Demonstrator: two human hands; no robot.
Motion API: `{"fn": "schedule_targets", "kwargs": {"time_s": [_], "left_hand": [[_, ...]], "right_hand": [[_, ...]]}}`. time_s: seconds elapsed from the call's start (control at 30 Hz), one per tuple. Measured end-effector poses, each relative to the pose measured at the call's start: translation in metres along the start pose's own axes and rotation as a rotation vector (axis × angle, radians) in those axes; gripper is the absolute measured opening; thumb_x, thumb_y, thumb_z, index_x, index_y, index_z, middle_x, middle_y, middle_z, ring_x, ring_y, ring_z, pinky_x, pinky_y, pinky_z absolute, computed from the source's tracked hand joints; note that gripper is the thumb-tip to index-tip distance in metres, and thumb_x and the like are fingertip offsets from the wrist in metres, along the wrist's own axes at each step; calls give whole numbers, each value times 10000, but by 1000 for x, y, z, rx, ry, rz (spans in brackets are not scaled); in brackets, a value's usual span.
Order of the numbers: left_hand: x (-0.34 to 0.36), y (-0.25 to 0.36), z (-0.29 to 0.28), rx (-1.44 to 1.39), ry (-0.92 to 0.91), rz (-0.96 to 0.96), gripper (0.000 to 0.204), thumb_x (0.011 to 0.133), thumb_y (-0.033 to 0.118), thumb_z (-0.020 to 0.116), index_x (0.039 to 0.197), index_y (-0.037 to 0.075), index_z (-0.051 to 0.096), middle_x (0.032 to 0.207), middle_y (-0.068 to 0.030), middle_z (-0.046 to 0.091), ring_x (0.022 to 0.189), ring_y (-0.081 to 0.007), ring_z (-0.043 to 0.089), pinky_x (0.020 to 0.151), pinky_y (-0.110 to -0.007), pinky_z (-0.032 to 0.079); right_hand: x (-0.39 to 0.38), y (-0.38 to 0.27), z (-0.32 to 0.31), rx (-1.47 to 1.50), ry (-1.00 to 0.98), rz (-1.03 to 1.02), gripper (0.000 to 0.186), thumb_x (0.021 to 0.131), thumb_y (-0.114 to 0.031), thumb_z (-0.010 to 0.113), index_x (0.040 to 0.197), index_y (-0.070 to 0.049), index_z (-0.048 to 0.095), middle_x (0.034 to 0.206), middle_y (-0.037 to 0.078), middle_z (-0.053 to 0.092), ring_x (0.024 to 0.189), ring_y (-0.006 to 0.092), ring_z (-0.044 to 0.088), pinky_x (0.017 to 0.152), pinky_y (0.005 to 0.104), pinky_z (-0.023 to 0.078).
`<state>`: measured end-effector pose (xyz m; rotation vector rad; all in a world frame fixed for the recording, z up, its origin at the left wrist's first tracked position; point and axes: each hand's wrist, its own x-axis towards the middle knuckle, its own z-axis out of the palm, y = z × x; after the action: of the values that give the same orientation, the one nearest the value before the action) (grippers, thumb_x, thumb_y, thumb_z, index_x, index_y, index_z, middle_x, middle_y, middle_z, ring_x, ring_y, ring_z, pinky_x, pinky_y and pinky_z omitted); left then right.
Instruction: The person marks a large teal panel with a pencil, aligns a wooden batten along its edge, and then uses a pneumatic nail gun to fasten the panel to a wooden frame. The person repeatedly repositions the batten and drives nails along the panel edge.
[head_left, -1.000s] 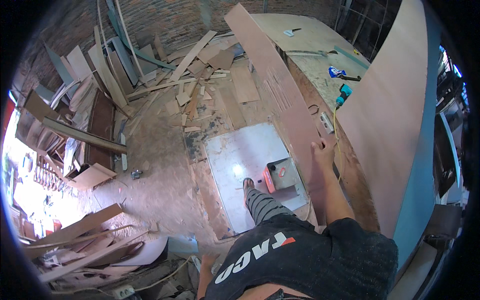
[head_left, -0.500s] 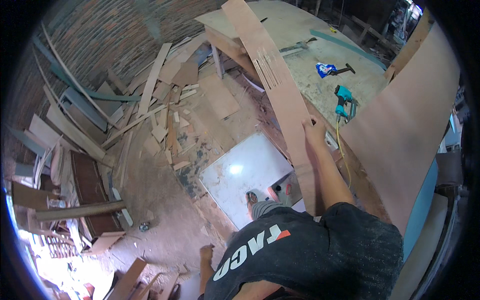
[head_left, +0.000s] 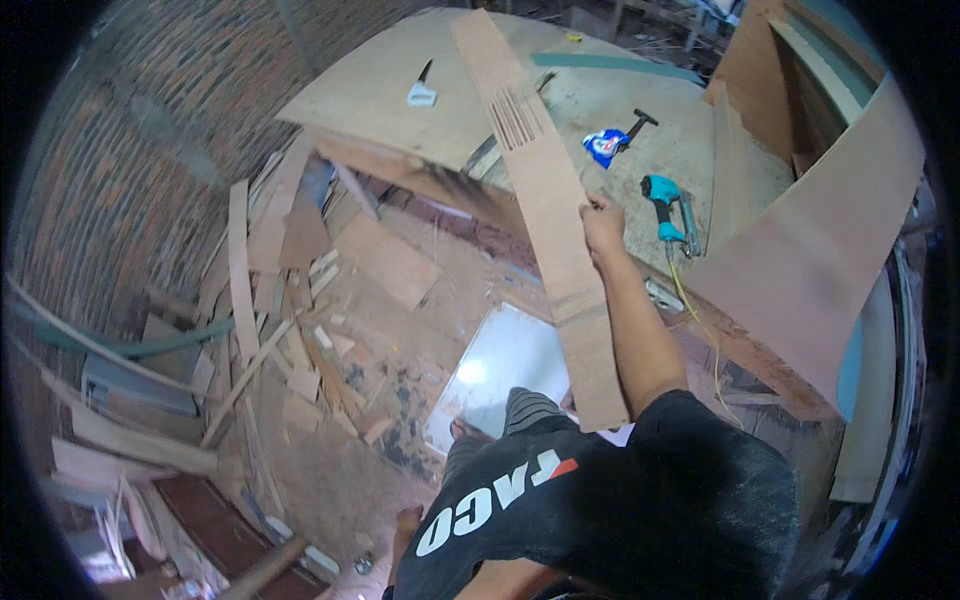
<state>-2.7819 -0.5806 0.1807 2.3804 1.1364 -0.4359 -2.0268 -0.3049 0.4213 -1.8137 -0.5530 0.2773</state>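
My right hand [head_left: 604, 228] grips the right edge of a long plywood plank [head_left: 548, 250] with several parallel slots near its far end; the plank lies diagonally across the front of a large workbench. My left hand [head_left: 405, 522] hangs low beside my shirt, its fingers too small and shaded to read. On the bench [head_left: 375, 110], right of the plank, are a teal nail gun [head_left: 668, 210] with a yellow hose, a hammer [head_left: 640, 125] and a blue packet [head_left: 604, 147]. A white-handled saw [head_left: 422, 94] lies to the plank's left.
Wood offcuts [head_left: 320, 370] litter the floor beside a white board [head_left: 490, 360]. Boards lean along the brick wall [head_left: 160, 120] at left. A tall curved plywood panel [head_left: 820, 270] stands at right, and a teal strip [head_left: 615, 63] lies at the bench's back.
The view has swung toward the bench, showing more of its top. The plank, in my right hand, has risen relative to the floor board. My feet have shifted.
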Motion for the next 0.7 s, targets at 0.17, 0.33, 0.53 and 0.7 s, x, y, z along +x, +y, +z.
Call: {"fn": "schedule_targets", "kwargs": {"time_s": [0.17, 0.33, 0.53, 0.7], "left_hand": [[83, -81, -109, -925, 70, -1103, 427, 959, 276, 745, 1263, -13, 667, 910, -75, 707, 781, -235, 664, 626, -405, 518], [188, -150, -192, -991, 252, -828, 377, 958, 236, 742, 1264, 22, 683, 954, -53, 708, 809, -176, 662, 645, -342, 513], [334, -100, -259, -984, 165, -731, 425, 945, 182, 667, 1339, 25, 684, 1130, -68, 739, 899, -159, 683, 731, -331, 548], [419, -87, -287, -575, 36, 140, 488, 933, 137, 604, 1401, 28, 685, 1277, -80, 765, 974, -145, 701, 803, -322, 577]], "right_hand": [[77, 20, 30, -12, 80, 91, 405, 865, -77, 692, 1250, 22, 770, 1189, 250, 781, 1094, 351, 755, 971, 395, 565], [178, 6, 119, 68, 62, 242, 410, 881, -44, 637, 1266, 1, 768, 1155, 218, 790, 1053, 323, 748, 934, 391, 569], [347, 39, 290, 142, -20, 274, 341, 957, -98, 564, 1214, -64, 785, 1149, 169, 777, 1064, 277, 717, 916, 430, 568], [452, 51, 352, 618, -179, 494, 397, 1112, -307, 543, 1448, -106, 608, 1230, 154, 734, 1141, 310, 712, 948, 496, 585]]}}
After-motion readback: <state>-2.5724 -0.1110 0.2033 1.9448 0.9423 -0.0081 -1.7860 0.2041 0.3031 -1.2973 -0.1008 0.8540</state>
